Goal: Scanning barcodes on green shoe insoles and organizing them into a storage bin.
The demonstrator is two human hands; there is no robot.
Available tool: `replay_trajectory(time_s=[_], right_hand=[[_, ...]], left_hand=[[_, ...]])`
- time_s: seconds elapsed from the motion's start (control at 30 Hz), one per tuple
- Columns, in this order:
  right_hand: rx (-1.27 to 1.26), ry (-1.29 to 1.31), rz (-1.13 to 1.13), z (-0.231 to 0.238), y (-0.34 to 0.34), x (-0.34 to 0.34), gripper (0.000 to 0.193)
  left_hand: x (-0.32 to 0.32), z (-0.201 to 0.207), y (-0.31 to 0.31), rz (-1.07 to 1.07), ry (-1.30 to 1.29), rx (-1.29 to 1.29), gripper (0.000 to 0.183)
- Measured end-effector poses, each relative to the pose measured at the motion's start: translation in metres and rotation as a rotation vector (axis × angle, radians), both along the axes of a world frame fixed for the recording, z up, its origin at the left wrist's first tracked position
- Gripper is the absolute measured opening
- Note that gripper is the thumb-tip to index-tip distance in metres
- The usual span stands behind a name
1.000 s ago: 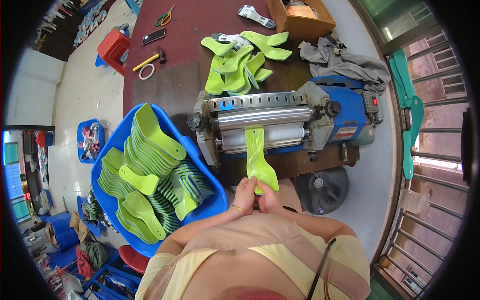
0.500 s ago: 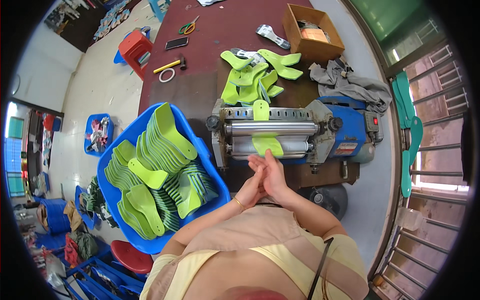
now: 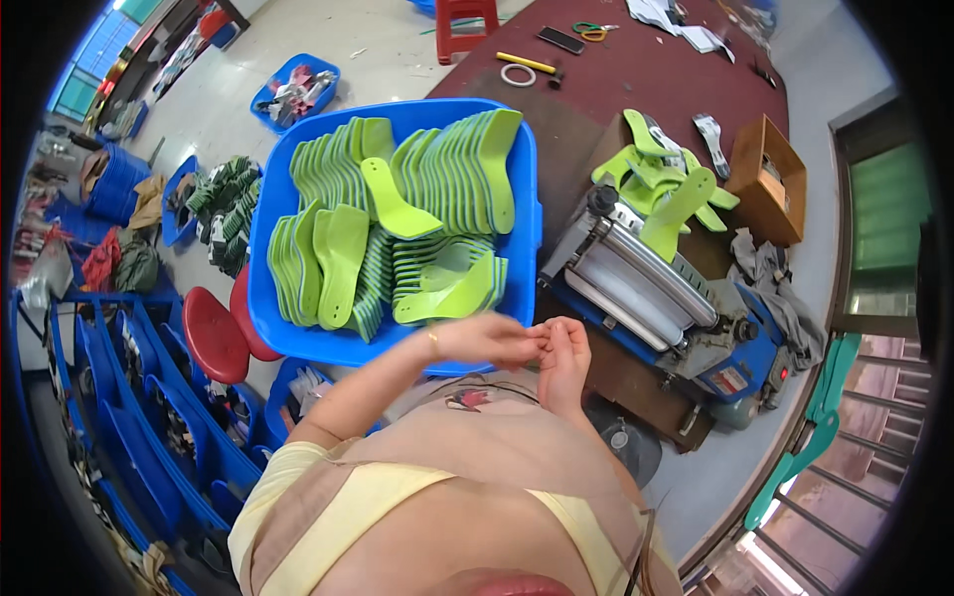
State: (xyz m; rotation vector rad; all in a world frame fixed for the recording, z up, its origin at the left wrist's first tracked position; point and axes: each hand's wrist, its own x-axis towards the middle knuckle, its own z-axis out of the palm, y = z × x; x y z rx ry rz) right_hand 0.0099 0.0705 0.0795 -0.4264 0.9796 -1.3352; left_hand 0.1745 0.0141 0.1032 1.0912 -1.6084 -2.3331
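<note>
Both hands are meeting empty in front of the roller machine, just off the bench's near edge

The left hand (image 3: 487, 340) and the right hand (image 3: 564, 363) are touching fingertip to fingertip, fingers loosely curled and clamping nothing, just beside the near rim of the blue tub (image 3: 298, 343). A green insole (image 3: 678, 211) is standing out of the roller machine (image 3: 661, 298) on its far side, its long axis tilting up and away, broad end pointing toward the far edge of the bench (image 3: 646, 89), where a loose pile of green insoles (image 3: 646, 164) is lying beside a cardboard box (image 3: 763, 179). The tub is holding rows of stacked insoles (image 3: 447, 169) standing on edge
</note>
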Motion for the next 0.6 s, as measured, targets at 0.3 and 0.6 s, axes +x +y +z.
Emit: replay_trajectory(time_s=[0.3,0.6], right_hand=[[0.05,0.141,0.149,-0.006,0.036,0.055,0.017],[0.085,0.094,0.178,0.014,0.047,0.085,0.038]], left_hand=[[0.158,-0.1,-0.06,1.002,-0.267,0.458,0.056],[0.062,-0.034,-0.014,0.766,0.006,-0.167,0.029]])
